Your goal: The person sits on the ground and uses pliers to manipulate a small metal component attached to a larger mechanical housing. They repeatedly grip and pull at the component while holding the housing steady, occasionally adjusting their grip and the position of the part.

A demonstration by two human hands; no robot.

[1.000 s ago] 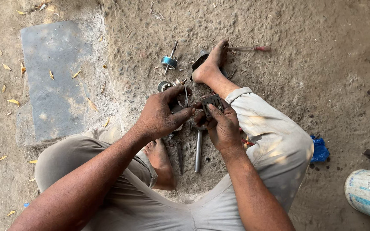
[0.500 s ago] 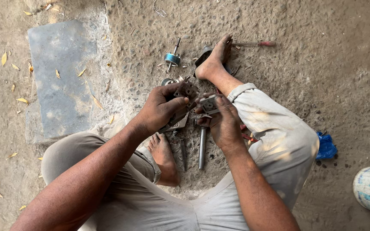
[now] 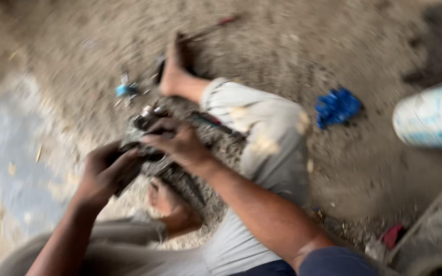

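Here both hands clasp the dark metal part, left hand low, right hand above, long axis slanting up-right.

Your hands work hemmed in by your bent right leg and left foot, small blue part just beyond on the dirt, blue rag and white bucket off right, open ground far ahead.

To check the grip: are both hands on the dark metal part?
Yes, the left hand and the right hand both grasp the dark metal part between them.
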